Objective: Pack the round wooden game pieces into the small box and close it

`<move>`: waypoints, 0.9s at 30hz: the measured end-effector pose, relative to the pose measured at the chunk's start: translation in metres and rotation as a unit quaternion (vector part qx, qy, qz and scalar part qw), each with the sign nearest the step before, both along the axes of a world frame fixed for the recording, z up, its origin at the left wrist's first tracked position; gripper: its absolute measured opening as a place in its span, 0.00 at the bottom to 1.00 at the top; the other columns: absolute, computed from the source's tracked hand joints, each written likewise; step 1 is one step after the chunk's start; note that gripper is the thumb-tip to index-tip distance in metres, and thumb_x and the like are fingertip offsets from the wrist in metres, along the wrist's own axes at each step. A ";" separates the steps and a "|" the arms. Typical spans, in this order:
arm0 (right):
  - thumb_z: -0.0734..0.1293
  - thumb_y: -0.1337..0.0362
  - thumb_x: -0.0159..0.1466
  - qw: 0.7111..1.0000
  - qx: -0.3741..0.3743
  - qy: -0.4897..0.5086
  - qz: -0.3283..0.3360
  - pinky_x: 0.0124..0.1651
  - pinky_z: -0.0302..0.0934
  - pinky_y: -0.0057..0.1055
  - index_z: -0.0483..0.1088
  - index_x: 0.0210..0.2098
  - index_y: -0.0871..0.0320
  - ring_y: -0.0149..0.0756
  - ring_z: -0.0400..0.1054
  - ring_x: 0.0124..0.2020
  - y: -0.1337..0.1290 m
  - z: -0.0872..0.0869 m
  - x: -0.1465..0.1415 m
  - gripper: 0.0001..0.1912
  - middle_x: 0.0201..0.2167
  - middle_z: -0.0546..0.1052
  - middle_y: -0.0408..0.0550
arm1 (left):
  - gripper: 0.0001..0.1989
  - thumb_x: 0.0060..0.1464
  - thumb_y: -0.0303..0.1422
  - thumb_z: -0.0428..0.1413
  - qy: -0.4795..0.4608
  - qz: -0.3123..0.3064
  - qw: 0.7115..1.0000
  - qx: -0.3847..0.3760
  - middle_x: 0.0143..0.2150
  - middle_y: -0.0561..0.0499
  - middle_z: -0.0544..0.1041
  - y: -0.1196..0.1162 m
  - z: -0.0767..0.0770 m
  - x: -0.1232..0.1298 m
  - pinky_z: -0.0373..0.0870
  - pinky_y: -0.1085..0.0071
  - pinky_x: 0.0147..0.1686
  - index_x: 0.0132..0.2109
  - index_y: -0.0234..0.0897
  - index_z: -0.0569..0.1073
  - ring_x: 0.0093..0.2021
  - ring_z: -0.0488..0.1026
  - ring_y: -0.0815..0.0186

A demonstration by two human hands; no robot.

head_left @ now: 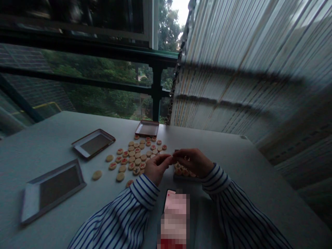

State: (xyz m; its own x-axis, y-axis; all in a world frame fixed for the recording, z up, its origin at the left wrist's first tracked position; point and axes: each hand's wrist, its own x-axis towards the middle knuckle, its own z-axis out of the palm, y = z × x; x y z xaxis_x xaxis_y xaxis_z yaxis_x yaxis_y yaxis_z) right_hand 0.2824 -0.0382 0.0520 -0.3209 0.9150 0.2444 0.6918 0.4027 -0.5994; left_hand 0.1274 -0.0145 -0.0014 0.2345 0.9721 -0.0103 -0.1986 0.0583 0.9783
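Note:
My left hand (158, 167) is pinched closed, its thumb and forefinger meeting the fingertips of my right hand (193, 160). Whatever is held between those fingertips, if anything, is too small and dark to make out. Under my right hand sits a box (185, 178) with round Chinese chess pieces (184, 171) lying in it; the hand hides its far part. Left of my left hand, many loose Chinese chess pieces (131, 159) are spread over the table, some showing red or dark characters, others plain side up.
Shallow trays stand on the white table (103, 200): a large tray (82, 178) at left, a brown-rimmed tray (112, 139) behind it and a small tray (147, 135) at the back. A phone (171, 204) lies between my forearms. A string curtain (220, 69) hangs at the right.

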 end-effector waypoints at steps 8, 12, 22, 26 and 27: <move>0.61 0.65 0.58 1.000 0.013 -0.001 -0.013 0.32 0.60 0.24 0.71 0.35 0.58 0.28 0.68 0.28 0.001 -0.002 0.000 0.08 0.28 0.76 0.44 | 0.14 0.36 0.37 0.61 -0.002 0.010 1.000 -0.011 0.25 0.49 0.77 -0.002 0.003 0.001 0.66 0.75 0.25 0.32 0.32 0.74 0.27 0.73 0.67; 0.62 0.64 0.57 0.998 0.036 -0.028 -0.031 0.33 0.60 0.25 0.71 0.36 0.58 0.29 0.68 0.29 0.001 -0.001 0.001 0.09 0.29 0.76 0.45 | 0.14 0.36 0.36 0.61 -0.026 0.021 0.999 -0.034 0.26 0.49 0.77 -0.002 0.003 0.001 0.67 0.74 0.26 0.32 0.32 0.74 0.28 0.73 0.67; 0.64 0.61 0.57 0.992 0.086 -0.090 0.006 0.37 0.59 0.28 0.70 0.36 0.58 0.31 0.67 0.33 0.000 0.001 -0.003 0.09 0.31 0.75 0.47 | 0.18 0.31 0.36 0.64 -0.101 0.032 0.988 -0.108 0.28 0.50 0.76 -0.003 0.001 0.005 0.69 0.74 0.27 0.33 0.33 0.75 0.27 0.73 0.69; 0.64 0.60 0.57 0.988 0.104 -0.114 0.003 0.38 0.59 0.29 0.70 0.37 0.57 0.32 0.66 0.34 0.000 0.002 -0.003 0.10 0.31 0.74 0.48 | 0.18 0.30 0.35 0.64 -0.109 0.025 0.987 -0.115 0.27 0.50 0.76 -0.003 0.002 0.005 0.69 0.76 0.26 0.33 0.32 0.75 0.26 0.72 0.70; 0.64 0.60 0.57 0.987 0.105 -0.119 0.002 0.38 0.59 0.29 0.70 0.37 0.57 0.33 0.66 0.34 0.000 0.003 -0.003 0.11 0.31 0.74 0.48 | 0.18 0.30 0.35 0.64 -0.109 0.024 0.987 -0.114 0.26 0.50 0.76 -0.003 0.003 0.005 0.69 0.76 0.26 0.32 0.32 0.75 0.26 0.72 0.70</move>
